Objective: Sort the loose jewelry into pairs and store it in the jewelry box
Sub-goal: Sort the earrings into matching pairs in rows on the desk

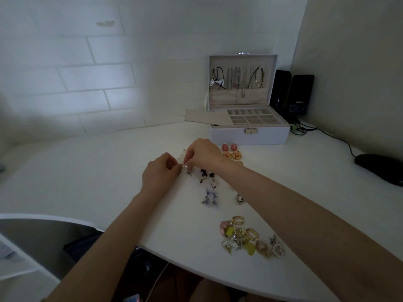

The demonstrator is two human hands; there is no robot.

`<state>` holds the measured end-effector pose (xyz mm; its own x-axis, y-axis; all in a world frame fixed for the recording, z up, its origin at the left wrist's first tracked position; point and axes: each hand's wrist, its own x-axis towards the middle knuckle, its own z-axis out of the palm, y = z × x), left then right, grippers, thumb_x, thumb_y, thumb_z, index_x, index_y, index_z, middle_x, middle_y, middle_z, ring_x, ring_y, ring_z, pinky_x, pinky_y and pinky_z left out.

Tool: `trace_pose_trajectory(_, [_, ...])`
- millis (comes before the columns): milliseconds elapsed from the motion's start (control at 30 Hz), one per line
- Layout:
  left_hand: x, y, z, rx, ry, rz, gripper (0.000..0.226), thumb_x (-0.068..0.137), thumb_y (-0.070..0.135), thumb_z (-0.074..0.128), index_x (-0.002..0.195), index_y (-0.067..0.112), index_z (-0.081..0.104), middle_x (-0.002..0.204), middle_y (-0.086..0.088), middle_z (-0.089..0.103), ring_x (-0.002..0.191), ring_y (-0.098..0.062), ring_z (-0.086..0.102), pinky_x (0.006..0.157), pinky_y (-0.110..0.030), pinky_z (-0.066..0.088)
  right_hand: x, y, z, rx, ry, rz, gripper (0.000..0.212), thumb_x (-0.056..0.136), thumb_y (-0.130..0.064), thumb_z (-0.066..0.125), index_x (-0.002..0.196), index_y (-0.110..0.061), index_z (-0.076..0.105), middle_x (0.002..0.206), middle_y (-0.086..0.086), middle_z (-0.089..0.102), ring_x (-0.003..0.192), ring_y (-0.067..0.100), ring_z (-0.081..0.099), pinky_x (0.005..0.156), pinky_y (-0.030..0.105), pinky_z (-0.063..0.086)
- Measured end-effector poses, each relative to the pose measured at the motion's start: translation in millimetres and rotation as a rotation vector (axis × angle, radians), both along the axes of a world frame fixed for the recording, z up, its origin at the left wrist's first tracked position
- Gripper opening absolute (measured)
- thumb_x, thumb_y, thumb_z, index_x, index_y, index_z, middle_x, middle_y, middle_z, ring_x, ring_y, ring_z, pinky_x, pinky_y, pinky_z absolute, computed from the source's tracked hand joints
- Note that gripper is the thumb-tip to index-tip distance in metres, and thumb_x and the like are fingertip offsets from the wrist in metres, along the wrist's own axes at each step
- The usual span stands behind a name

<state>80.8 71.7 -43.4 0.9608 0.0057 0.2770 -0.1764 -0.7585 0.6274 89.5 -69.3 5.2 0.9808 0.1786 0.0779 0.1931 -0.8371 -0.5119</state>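
Left hand (160, 174), right hand (205, 154): both pinch one small silvery earring (185, 168). Jewelry box (249, 132) open, far right.

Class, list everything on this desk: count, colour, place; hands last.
jewelry box: one, white, open, back of desk
necklaces: several, mixed, hanging in lid
pink earrings: two, before box
black earrings: count unclear, desk centre
blue earrings: apparently two, nearer than black ones
cameo piece: one, silvery, beside blue earrings
mixed jewelry pile: many, gold, yellow, pearl, near edge
speakers: two, black, right of box
mouse: one, black, far right
left hand, right hand: both pinch one small pale piece
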Motion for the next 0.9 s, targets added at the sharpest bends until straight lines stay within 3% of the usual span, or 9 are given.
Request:
trace_pose_trajectory(133, [-2, 1, -2, -0.064, -0.046, -0.015, 0.004, 0.087, 0.021, 0.059, 0.085, 0.019, 0.056, 0.072, 0.015, 0.055, 0.075, -0.011, 0.053, 0.067, -0.027, 0.039, 2, 4, -2, -0.085, -0.047, -0.024, 0.013, 0.074, -0.017, 0.076, 0.086, -0.018, 0.076, 0.092, 0.0, 0.073, 0.087, 0.016, 0.066, 0.07, 0.025, 0.049])
trace_pose_trajectory(333, [-4, 1, -1, -0.107, -0.034, -0.059, 0.011, 0.082, 0.02, 0.065, 0.09, 0.02, 0.057, 0.075, 0.017, 0.057, 0.068, -0.002, 0.051, 0.063, -0.025, 0.039, 5, 5, -9, -0.174, -0.134, -0.062, 0.011, 0.077, -0.017, 0.072, 0.088, -0.018, 0.075, 0.094, 0.003, 0.072, 0.09, 0.021, 0.066, 0.073, 0.028, 0.049])
trace_pose_trajectory(533, [-6, 1, -2, -0.087, -0.024, -0.087, 0.013, 0.08, 0.023, 0.067, 0.09, 0.022, 0.058, 0.083, 0.014, 0.063, 0.068, -0.002, 0.052, 0.063, -0.025, 0.04, -18, -12, 8, -0.047, -0.172, -0.032, 0.016, 0.087, -0.025, 0.063, 0.096, -0.017, 0.073, 0.104, -0.002, 0.07, 0.098, 0.015, 0.063, 0.075, 0.024, 0.042])
trace_pose_trajectory(733, [-9, -3, 2, -0.11, -0.046, -0.08, 0.013, 0.08, 0.019, 0.066, 0.09, 0.02, 0.058, 0.084, 0.011, 0.063, 0.066, -0.003, 0.051, 0.066, -0.027, 0.039, -70, -44, 21, 0.122, -0.191, -0.002, 0.01, 0.084, -0.026, 0.066, 0.089, -0.021, 0.073, 0.087, -0.009, 0.07, 0.069, -0.002, 0.053, 0.084, 0.03, 0.047])
trace_pose_trajectory(833, [-21, -5, 9, -0.175, -0.145, -0.086, 0.01, 0.083, 0.015, 0.063, 0.091, 0.018, 0.059, 0.086, 0.008, 0.063, 0.069, -0.006, 0.052, 0.067, -0.026, 0.039, -97, -67, 19, 0.168, -0.168, -0.019, 0.008, 0.084, -0.025, 0.067, 0.088, -0.022, 0.073, 0.081, -0.01, 0.067, 0.064, -0.004, 0.05, 0.073, 0.022, 0.047])
trace_pose_trajectory(900, [-38, -11, 16, -0.181, -0.202, -0.151, 0.009, 0.084, 0.015, 0.063, 0.092, 0.017, 0.059, 0.085, 0.009, 0.062, 0.069, -0.004, 0.052, 0.063, -0.018, 0.038, -114, -82, 17, 0.183, -0.135, -0.028, 0.006, 0.083, -0.025, 0.068, 0.086, -0.024, 0.073, 0.079, -0.012, 0.066, 0.065, -0.001, 0.052, 0.069, 0.018, 0.046])
